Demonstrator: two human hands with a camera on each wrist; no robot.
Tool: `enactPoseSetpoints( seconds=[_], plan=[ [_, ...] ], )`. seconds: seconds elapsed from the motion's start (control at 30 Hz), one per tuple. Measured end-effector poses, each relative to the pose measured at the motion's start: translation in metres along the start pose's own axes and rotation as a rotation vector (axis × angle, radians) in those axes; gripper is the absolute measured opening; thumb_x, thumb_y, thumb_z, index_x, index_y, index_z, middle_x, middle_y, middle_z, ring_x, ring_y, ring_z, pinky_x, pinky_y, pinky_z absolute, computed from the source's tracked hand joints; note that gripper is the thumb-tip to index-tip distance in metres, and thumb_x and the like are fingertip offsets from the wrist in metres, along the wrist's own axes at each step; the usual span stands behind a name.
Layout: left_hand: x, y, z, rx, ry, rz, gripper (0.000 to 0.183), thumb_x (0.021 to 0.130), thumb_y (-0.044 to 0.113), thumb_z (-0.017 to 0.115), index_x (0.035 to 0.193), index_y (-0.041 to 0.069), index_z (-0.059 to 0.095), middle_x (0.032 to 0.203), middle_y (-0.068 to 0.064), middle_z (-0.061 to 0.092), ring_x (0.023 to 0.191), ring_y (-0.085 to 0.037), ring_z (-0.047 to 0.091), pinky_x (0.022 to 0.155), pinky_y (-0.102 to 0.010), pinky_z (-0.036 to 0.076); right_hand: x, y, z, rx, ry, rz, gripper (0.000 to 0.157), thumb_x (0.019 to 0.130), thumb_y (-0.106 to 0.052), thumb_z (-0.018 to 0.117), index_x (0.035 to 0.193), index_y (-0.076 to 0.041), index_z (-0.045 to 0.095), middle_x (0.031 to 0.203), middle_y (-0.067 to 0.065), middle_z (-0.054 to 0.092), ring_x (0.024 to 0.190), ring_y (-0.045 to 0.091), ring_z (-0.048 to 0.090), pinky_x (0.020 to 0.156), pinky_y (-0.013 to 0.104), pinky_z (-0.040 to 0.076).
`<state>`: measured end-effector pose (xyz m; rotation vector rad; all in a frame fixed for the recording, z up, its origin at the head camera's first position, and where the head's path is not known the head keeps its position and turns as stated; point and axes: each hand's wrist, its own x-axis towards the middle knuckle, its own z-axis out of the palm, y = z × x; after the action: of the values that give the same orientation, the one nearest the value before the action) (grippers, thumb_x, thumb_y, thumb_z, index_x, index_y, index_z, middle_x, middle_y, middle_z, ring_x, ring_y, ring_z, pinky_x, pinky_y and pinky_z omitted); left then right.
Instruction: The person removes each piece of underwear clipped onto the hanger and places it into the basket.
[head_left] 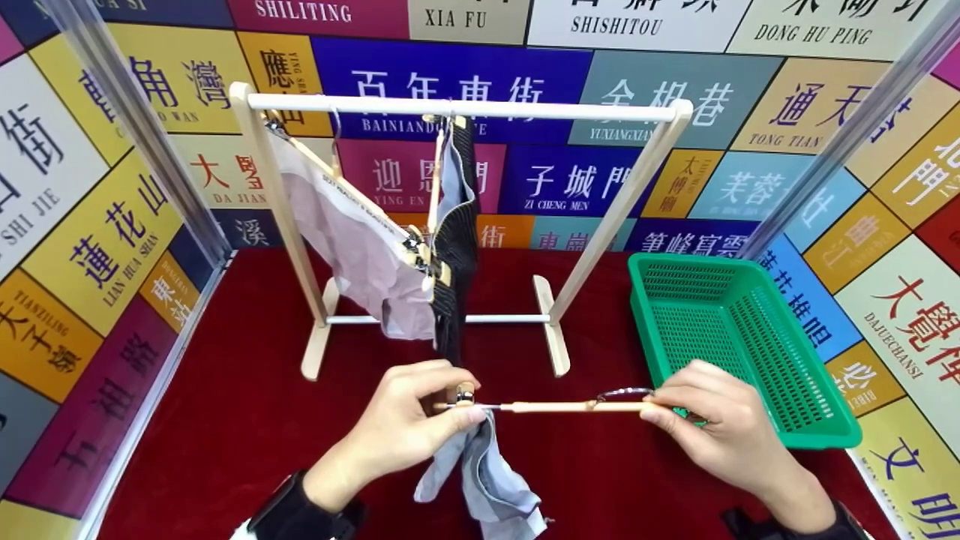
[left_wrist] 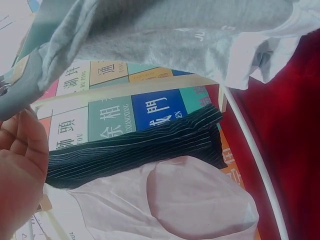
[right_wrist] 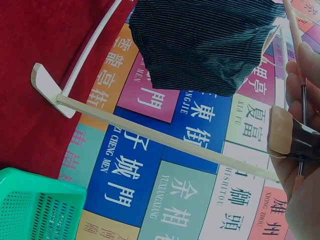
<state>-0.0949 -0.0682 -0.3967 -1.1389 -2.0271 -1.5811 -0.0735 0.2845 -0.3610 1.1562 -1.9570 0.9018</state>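
Held level above the table is a wooden clip hanger (head_left: 555, 407) with a metal hook. My left hand (head_left: 409, 416) pinches the clip (head_left: 465, 393) at its left end, where a grey cloth garment (head_left: 499, 480) hangs down. The right hand (head_left: 716, 420) grips the bar's other end between thumb and fingers. In the right wrist view, a wooden-padded clip (right_wrist: 281, 130) sits on the bar beside that hand, with no cloth visible in it. The left wrist view shows the grey garment (left_wrist: 165, 40) spread across the top, its lower edge loose.
Behind the hands stands a wooden rack (head_left: 465, 105). From it hang pink shorts (head_left: 352, 240) and a dark striped garment (head_left: 456, 240) on clip hangers. To the right, a green basket (head_left: 697, 300) rests on the dark red tablecloth (head_left: 225, 420). Clear upright edges flank the printed wall panels.
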Motion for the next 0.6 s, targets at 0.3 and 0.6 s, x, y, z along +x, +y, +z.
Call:
enactPoseSetpoints(
  seconds=[0.3, 0.6],
  plan=[
    [-0.0004, 0.0008, 0.0009, -0.035, 0.004, -0.022, 0.018, 0.083, 0.003, 0.085, 0.098, 0.009, 0.080, 0.076, 0.001, 0.066, 0.064, -0.006, 0.054, 0.053, -0.020, 0.046, -0.0022, -0.0010, -0.0014, -0.002, -0.001, 0.021, 0.028, 0.099, -0.025, 0.075, 0.079, -0.005, 0.074, 0.074, 0.001, 0.066, 0.068, 0.012, 0.051, 0.060, 0.016, 0.034],
    [0.0009, -0.0020, 0.0016, -0.016, -0.004, 0.033, 0.015, 0.083, 0.001, 0.085, 0.096, 0.007, 0.080, 0.078, 0.001, 0.069, 0.065, -0.005, 0.055, 0.055, -0.017, 0.044, -0.0025, -0.0009, -0.0018, 0.000, 0.003, 0.016, 0.028, 0.099, -0.025, 0.075, 0.079, -0.005, 0.075, 0.074, 0.001, 0.067, 0.067, 0.013, 0.053, 0.061, 0.021, 0.039]
  ],
)
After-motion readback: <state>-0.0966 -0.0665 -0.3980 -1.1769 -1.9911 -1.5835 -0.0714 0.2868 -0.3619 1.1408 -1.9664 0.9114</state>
